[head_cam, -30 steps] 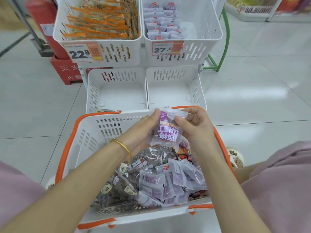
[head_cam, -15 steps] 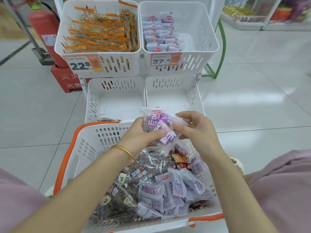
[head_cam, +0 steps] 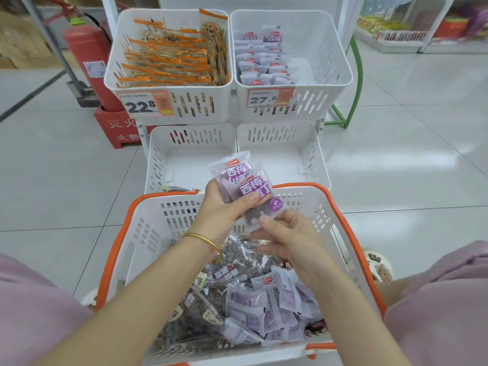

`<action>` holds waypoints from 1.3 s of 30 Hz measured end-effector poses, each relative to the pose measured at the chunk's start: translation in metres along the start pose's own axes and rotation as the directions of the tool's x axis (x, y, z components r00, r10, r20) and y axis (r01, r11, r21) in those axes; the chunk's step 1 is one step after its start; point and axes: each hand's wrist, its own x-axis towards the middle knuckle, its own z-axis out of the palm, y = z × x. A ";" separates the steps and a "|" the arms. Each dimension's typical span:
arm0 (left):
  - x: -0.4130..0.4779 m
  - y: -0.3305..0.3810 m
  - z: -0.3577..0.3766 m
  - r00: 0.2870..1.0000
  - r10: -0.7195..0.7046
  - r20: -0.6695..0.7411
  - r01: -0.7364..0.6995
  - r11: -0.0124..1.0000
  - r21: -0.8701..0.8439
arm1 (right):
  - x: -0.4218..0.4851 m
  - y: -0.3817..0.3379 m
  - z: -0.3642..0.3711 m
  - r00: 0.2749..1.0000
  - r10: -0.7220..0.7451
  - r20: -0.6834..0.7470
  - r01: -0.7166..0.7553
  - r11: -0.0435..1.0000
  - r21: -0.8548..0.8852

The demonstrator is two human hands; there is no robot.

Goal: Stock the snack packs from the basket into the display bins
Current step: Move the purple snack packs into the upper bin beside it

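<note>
Head view — forward, down; close over basket [head_cam: 158, 233], bins [head_cam: 330, 85] beyond.

Shop, retail aisle. White display bins [head_cam: 200, 104] carry printed price tags [head_cam: 146, 104] (22.8, 27.6) and rows of snack packs [head_cam: 260, 62]. Orange-rimmed shopping basket [head_cam: 124, 228] on glossy tiled floor [head_cam: 396, 154]. More stocked shelving [head_cam: 396, 35] behind; fire extinguisher [head_cam: 87, 56] beside the rack.
</note>
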 end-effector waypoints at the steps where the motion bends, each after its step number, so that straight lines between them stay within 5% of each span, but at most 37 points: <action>1: 0.001 0.001 0.000 1.000 0.006 0.020 -0.006 1.000 0.004 | 0.001 -0.002 -0.004 0.998 -0.051 -0.043 0.049 0.998 -0.047; 4: 0.003 0.002 -0.001 0.995 0.029 0.098 -0.036 0.997 0.071 | 0.000 -0.016 -0.014 0.943 -0.319 -0.092 0.299 0.937 -0.181; 8: -0.004 0.002 0.002 0.985 0.039 0.170 -0.069 0.982 0.177 | -0.002 -0.027 -0.014 0.882 -0.466 0.073 0.449 0.782 -0.432; 14: -0.007 0.000 0.003 0.979 -0.015 0.201 -0.054 0.941 0.333 | 0.001 -0.023 -0.016 0.828 -0.558 -0.059 0.513 0.795 -0.322; 21: -0.007 0.003 0.004 0.970 -0.009 0.241 -0.069 0.948 0.311 | 0.011 -0.040 -0.024 0.863 -0.500 0.074 0.460 0.715 -0.526; 24: 0.004 0.011 0.004 0.951 -0.014 0.309 -0.091 0.942 0.322 | 0.023 -0.074 -0.032 0.946 -0.211 0.245 0.313 0.786 -0.534; 26: 0.019 0.025 0.010 0.935 -0.006 0.355 -0.118 0.938 0.325 | 0.040 -0.103 -0.037 0.929 -0.039 0.369 0.239 0.823 -0.515; 29: 0.060 0.056 0.027 0.920 0.011 0.392 -0.172 0.909 0.380 | 0.071 -0.152 -0.045 0.888 0.032 0.460 0.231 0.832 -0.504; 32: 0.104 0.088 0.055 0.927 0.125 0.353 -0.301 0.809 0.505 | 0.100 -0.199 -0.056 0.898 -0.052 0.437 0.308 0.785 -0.537; 36: 0.161 0.123 0.086 0.879 0.421 0.225 -0.464 0.642 0.611 | 0.138 -0.255 -0.075 0.893 -0.360 0.270 0.449 0.756 -0.476; 39: 0.205 0.129 0.088 0.821 0.451 0.351 -0.506 0.289 0.813 | 0.180 -0.278 -0.091 0.807 -0.580 0.112 0.488 0.548 -0.679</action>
